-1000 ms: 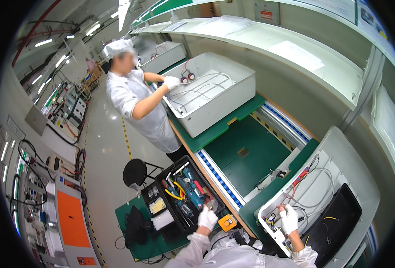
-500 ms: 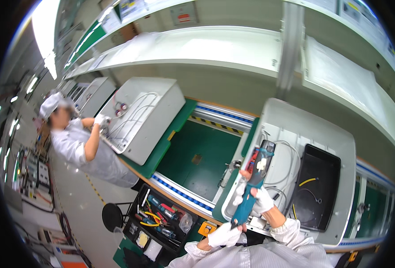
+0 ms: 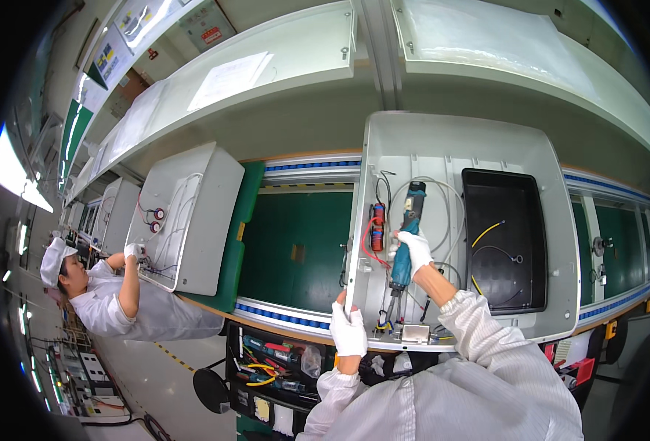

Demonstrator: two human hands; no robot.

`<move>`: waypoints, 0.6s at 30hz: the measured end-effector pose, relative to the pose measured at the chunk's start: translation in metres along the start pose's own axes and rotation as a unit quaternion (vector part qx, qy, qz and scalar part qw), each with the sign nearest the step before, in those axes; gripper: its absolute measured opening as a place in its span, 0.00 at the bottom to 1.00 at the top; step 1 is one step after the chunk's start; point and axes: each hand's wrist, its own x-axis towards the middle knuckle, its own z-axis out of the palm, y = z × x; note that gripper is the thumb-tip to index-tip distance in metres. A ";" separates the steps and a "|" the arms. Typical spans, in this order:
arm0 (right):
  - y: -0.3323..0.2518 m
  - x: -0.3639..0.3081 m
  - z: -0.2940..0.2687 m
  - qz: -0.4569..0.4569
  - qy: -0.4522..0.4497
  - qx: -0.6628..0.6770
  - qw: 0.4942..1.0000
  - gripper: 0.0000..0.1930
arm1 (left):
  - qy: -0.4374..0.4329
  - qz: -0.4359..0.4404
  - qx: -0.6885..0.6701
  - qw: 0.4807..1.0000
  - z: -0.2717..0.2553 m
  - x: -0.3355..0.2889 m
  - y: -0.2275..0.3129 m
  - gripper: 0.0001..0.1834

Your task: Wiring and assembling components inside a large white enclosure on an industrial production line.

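My right hand (image 3: 413,253) is wrapped round a teal and black power screwdriver (image 3: 406,268), held over the inside of a large light-grey box (image 3: 457,136). The tool's narrow end points down to the box's near edge, close to some wires and a small metal block (image 3: 415,334). At the box's near left corner, my left hand (image 3: 348,332) grips the rim, its fingers and thumb on either side. Both hands wear white gloves with bare fingertips. Beside the screwdriver lies a red and black cylindrical part (image 3: 377,228) with a red wire.
A black tray (image 3: 505,290) with yellow and dark wires sits inside the box. A tool case (image 3: 314,389) holding drivers and pliers stands at the near left. Further left, a co-worker (image 3: 112,290) handles another grey box (image 3: 211,228). A white shelf (image 3: 266,62) runs behind the conveyor.
My left hand has let go of the screwdriver and moved to the box's rim. My right hand has turned the tool upright over the box. The view has shifted.
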 end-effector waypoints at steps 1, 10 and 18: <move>0.003 0.000 0.004 0.009 -0.008 0.035 0.999 0.16 | -0.002 -0.002 0.001 1.000 0.001 0.000 -0.002 0.23; 0.023 -0.010 0.028 0.035 -0.066 -0.019 0.997 0.14 | 0.049 0.060 0.018 0.997 0.003 0.000 -0.004 0.21; 0.027 -0.009 0.031 0.111 -0.099 0.038 0.988 0.11 | 0.054 0.062 0.005 0.997 0.004 0.001 -0.002 0.20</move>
